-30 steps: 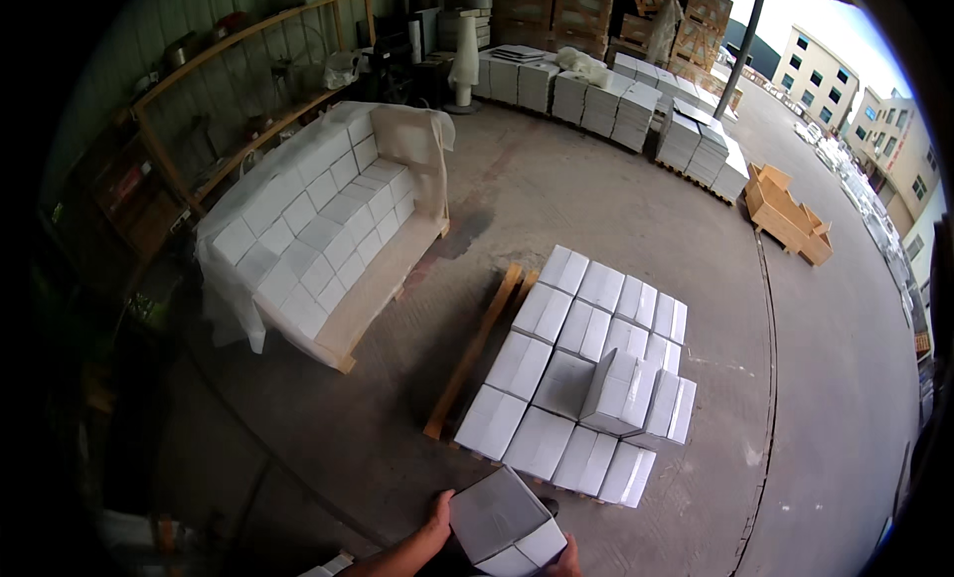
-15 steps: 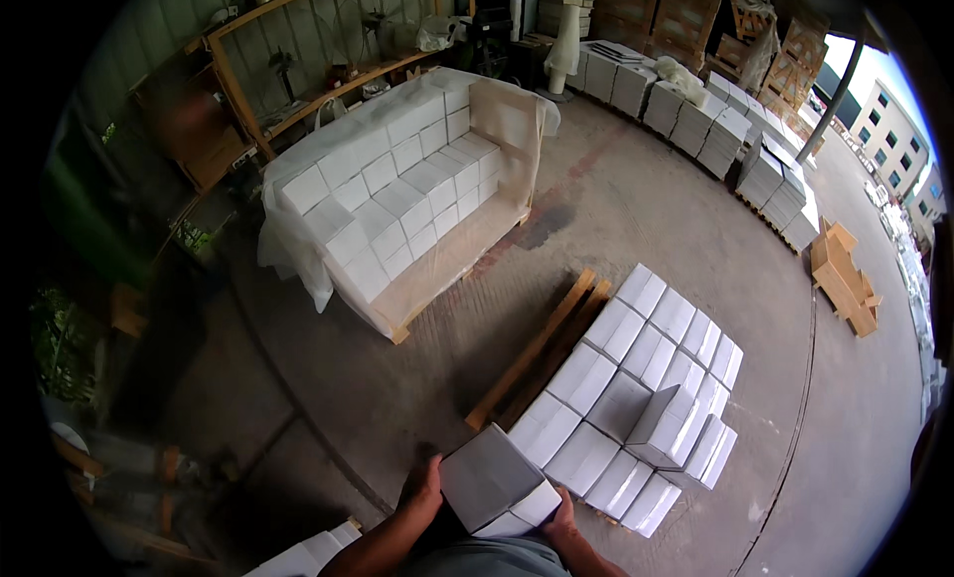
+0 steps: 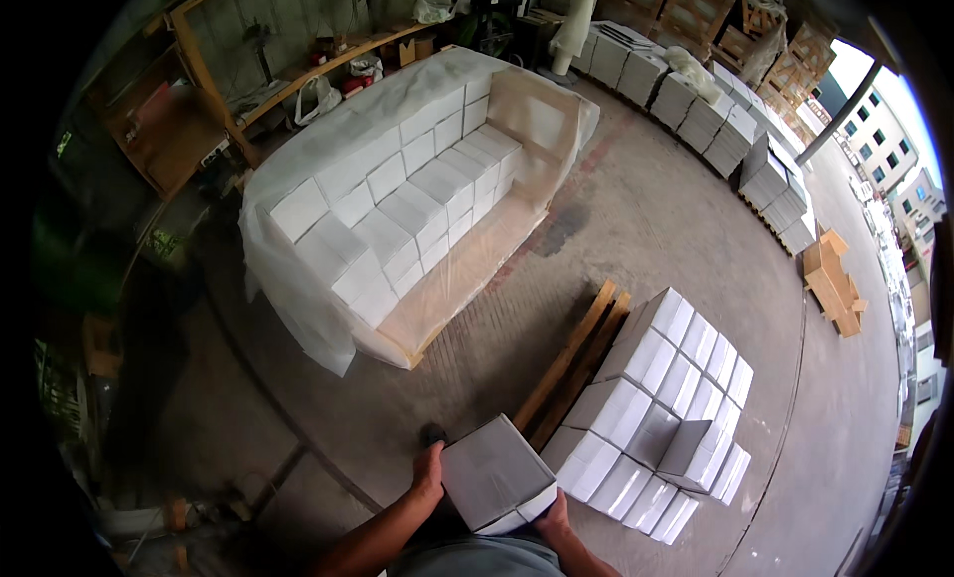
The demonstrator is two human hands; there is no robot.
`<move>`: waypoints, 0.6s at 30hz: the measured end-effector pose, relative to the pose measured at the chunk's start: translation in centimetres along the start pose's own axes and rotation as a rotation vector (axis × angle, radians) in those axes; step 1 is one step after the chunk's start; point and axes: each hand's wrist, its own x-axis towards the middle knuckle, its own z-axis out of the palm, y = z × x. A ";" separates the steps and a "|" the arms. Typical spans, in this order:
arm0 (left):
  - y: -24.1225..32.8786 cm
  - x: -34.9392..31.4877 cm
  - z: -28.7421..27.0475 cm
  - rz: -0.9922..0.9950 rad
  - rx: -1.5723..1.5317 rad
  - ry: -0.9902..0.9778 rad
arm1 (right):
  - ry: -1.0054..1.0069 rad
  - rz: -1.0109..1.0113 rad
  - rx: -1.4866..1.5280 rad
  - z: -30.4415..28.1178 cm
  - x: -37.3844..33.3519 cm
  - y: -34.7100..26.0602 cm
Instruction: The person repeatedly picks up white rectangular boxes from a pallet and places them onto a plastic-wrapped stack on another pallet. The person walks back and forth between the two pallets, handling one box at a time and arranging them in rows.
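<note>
I carry a white rectangular box (image 3: 494,475) in front of my body, low in the head view. My left hand (image 3: 428,474) grips its left side and my right hand (image 3: 552,510) holds its lower right corner. Just to the right, a wooden pallet (image 3: 574,361) on the floor bears a layer of the same white boxes (image 3: 651,403), with one more box (image 3: 694,453) resting on top. Ahead to the left stands a second pallet (image 3: 397,229) of white boxes lined with clear plastic sheet.
The floor is bare concrete (image 3: 656,219). Rows of stacked white boxes (image 3: 715,120) run along the far right. A wooden shelf frame (image 3: 248,80) with clutter lines the left wall. An empty wooden pallet (image 3: 833,284) lies far right near the open doorway.
My view has swung left and nearer the plastic-wrapped pallet. The box stays in both hands, and the low pallet of boxes has slid toward the right of the picture.
</note>
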 end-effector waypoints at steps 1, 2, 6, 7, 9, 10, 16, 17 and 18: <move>1.5 0.9 -0.2 0.006 -0.018 -0.005 | -0.016 -0.004 -0.002 1.9 0.7 0.2; 2.9 1.7 -0.3 0.010 -0.036 -0.010 | -0.029 -0.010 0.007 3.3 1.5 0.3; 9.1 4.6 2.0 0.080 0.005 -0.014 | -0.039 -0.023 0.035 10.2 4.3 -0.9; 10.6 5.3 2.5 0.097 0.033 -0.028 | -0.026 -0.020 0.040 12.2 4.6 -1.4; 13.2 6.7 3.9 0.130 0.086 -0.059 | -0.045 0.011 0.030 14.7 6.3 -2.9; 14.1 7.6 4.9 0.130 0.059 -0.052 | -0.053 0.012 0.029 15.1 7.8 -3.7; 18.9 14.2 10.1 0.045 -0.149 0.043 | -0.054 0.084 -0.045 23.1 15.8 -9.8; 20.1 15.0 11.3 0.054 -0.162 0.061 | -0.053 0.105 -0.062 24.6 17.1 -11.0; 20.8 15.4 12.2 0.049 -0.170 0.081 | -0.058 0.116 -0.064 25.0 18.6 -12.0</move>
